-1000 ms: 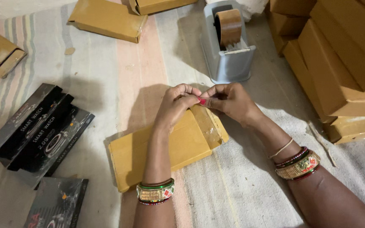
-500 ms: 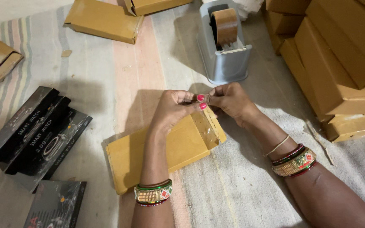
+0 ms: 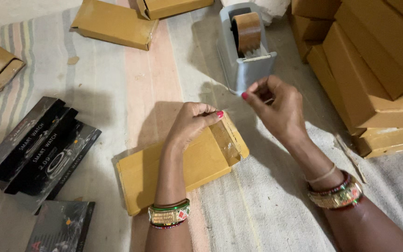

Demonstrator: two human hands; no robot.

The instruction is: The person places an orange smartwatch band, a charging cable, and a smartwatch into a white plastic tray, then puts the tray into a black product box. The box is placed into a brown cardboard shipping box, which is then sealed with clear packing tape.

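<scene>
Sealing stood half done: left hand point(image 3: 193, 122) pinched the taped flap of the brown carton point(image 3: 183, 165); right hand point(image 3: 276, 105), fingers pinched seemingly on tape, hovered near the tape dispenser point(image 3: 246, 51).

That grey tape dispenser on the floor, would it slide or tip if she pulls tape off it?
The tape dispenser looks blocky with a broad base, so probably hard to tip. It sits on striped cloth, which likely resists sliding. The brown tape roll sits high, so a sharp sideways tug might rock it.

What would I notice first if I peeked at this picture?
Probably the two hands in the middle: the left hand presses on a flat tan box lying on the striped cloth, while the right hand is lifted beside the grey tape dispenser. Black boxes lie to the left, and tan cartons are stacked on the right.
</scene>
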